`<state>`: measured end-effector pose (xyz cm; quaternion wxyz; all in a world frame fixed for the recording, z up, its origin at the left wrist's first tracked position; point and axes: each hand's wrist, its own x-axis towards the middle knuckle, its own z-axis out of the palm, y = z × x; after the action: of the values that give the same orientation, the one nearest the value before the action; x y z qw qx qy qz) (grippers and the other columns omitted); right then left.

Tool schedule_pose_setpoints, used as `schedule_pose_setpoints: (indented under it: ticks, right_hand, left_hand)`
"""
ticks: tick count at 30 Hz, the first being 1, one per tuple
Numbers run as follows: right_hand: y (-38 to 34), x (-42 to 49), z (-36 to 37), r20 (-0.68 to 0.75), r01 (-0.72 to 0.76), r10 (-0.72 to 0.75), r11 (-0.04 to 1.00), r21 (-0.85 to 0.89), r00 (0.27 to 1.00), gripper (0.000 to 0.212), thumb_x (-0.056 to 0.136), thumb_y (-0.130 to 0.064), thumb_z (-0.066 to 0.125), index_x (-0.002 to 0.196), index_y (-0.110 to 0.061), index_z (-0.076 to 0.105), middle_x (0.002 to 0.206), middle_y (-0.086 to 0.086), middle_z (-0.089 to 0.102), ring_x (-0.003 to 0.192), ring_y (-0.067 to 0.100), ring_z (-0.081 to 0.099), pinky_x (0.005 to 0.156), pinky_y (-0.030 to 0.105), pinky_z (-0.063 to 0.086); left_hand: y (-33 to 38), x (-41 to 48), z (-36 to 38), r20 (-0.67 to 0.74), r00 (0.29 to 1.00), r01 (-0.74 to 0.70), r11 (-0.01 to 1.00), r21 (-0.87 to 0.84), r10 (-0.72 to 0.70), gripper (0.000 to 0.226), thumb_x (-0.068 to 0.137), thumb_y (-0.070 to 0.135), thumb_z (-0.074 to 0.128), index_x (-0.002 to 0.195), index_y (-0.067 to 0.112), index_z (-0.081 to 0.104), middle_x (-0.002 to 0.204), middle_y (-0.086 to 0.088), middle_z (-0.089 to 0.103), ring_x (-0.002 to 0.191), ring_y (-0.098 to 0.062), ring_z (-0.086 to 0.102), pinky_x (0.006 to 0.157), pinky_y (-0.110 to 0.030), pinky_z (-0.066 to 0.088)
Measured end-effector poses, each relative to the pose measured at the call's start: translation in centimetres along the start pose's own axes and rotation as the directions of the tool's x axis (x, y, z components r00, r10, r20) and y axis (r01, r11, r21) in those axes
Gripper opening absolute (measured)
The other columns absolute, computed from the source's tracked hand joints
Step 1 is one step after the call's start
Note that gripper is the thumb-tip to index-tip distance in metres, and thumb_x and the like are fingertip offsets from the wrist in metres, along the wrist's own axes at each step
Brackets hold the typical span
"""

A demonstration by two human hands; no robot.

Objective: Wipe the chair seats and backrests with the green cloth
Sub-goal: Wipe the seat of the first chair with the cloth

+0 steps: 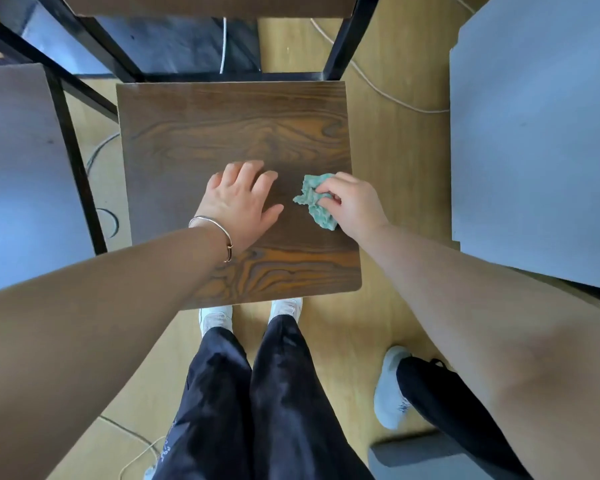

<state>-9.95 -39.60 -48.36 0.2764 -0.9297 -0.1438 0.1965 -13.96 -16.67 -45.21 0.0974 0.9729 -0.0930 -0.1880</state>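
A dark wood-grain chair seat lies directly below me, and its backrest shows at the top edge on black metal posts. My left hand, with a bangle on the wrist, rests flat and spread on the middle of the seat. To its right, my right hand pinches a crumpled green cloth that touches the seat near its right edge.
A grey table top stands close on the right and another grey surface on the left. White cables run over the yellow floor. My legs and white shoes are at the seat's front; another person's shoe is at lower right.
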Motion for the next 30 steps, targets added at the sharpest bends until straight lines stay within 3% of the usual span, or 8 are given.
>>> schedule_pose_setpoints:
  ticks: [3, 8, 15, 21, 27, 30]
  right_hand:
    - [0.1, -3.2, 1.0, 0.007, 0.009, -0.009, 1.000, -0.005, 1.000, 0.012, 0.082, -0.011, 0.072, 0.094, -0.010, 0.073, 0.094, 0.003, 0.066, 0.070, 0.019, 0.058, 0.063, 0.029, 0.046]
    - [0.1, -8.3, 2.7, 0.037, -0.020, 0.022, 0.999, -0.035, 0.999, 0.010, 0.083, -0.012, 0.072, 0.092, -0.013, 0.073, 0.095, 0.000, 0.067, 0.075, 0.020, 0.061, 0.063, 0.023, 0.036]
    - [0.1, -13.4, 4.2, 0.096, -0.012, 0.018, 0.998, -0.063, 0.995, 0.011, 0.087, -0.011, 0.068, 0.098, -0.012, 0.072, 0.106, 0.001, 0.067, 0.087, 0.022, 0.064, 0.068, 0.024, 0.042]
    - [-0.6, -14.0, 4.0, 0.132, -0.117, 0.117, 0.993, -0.005, 0.984, 0.015, 0.091, -0.015, 0.065, 0.104, -0.011, 0.072, 0.104, 0.000, 0.064, 0.087, 0.016, 0.060, 0.068, 0.021, 0.041]
    - [-1.2, -9.3, 2.3, -0.091, -0.187, 0.202, 0.971, 0.151, 0.975, 0.009, 0.082, -0.015, 0.074, 0.091, -0.013, 0.074, 0.081, -0.007, 0.058, 0.068, 0.009, 0.053, 0.062, 0.012, 0.037]
    - [-1.9, -4.6, 0.4, -0.156, -0.171, 0.204, 0.965, 0.200, 0.967, 0.010, 0.081, -0.014, 0.074, 0.091, -0.013, 0.074, 0.081, -0.004, 0.059, 0.069, 0.012, 0.055, 0.067, 0.021, 0.044]
  left_hand:
    - [0.5, -1.9, 0.8, 0.021, 1.000, -0.011, 1.000, 0.003, 0.011, 0.059, 0.092, 0.051, 0.045, 0.140, 0.018, 0.042, 0.144, -0.008, 0.039, 0.123, -0.036, 0.039, 0.097, -0.049, 0.036]
    - [1.7, -5.1, 2.1, 0.058, 0.998, 0.010, 1.000, -0.029, -0.009, 0.058, 0.094, 0.052, 0.042, 0.142, 0.020, 0.038, 0.147, -0.006, 0.036, 0.127, -0.034, 0.036, 0.101, -0.048, 0.034]
    - [2.7, -8.1, 3.7, 0.085, 0.996, -0.006, 1.000, -0.019, 0.007, 0.057, 0.095, 0.051, 0.039, 0.143, 0.020, 0.036, 0.147, -0.006, 0.035, 0.128, -0.033, 0.035, 0.103, -0.048, 0.034]
    - [2.8, -9.0, 3.4, 0.073, 0.997, -0.023, 0.999, -0.024, 0.025, 0.057, 0.094, 0.051, 0.041, 0.142, 0.019, 0.038, 0.146, -0.007, 0.037, 0.127, -0.033, 0.036, 0.101, -0.048, 0.036]
    - [1.8, -7.4, 2.7, 0.019, 1.000, -0.016, 1.000, -0.019, 0.017, 0.056, 0.091, 0.050, 0.047, 0.136, 0.017, 0.047, 0.141, -0.008, 0.044, 0.122, -0.033, 0.042, 0.095, -0.049, 0.040]
    - [1.4, -5.5, 1.9, -0.036, 0.999, -0.004, 0.999, -0.042, 0.002, 0.056, 0.089, 0.051, 0.047, 0.133, 0.016, 0.050, 0.137, -0.009, 0.048, 0.119, -0.035, 0.046, 0.091, -0.049, 0.044]
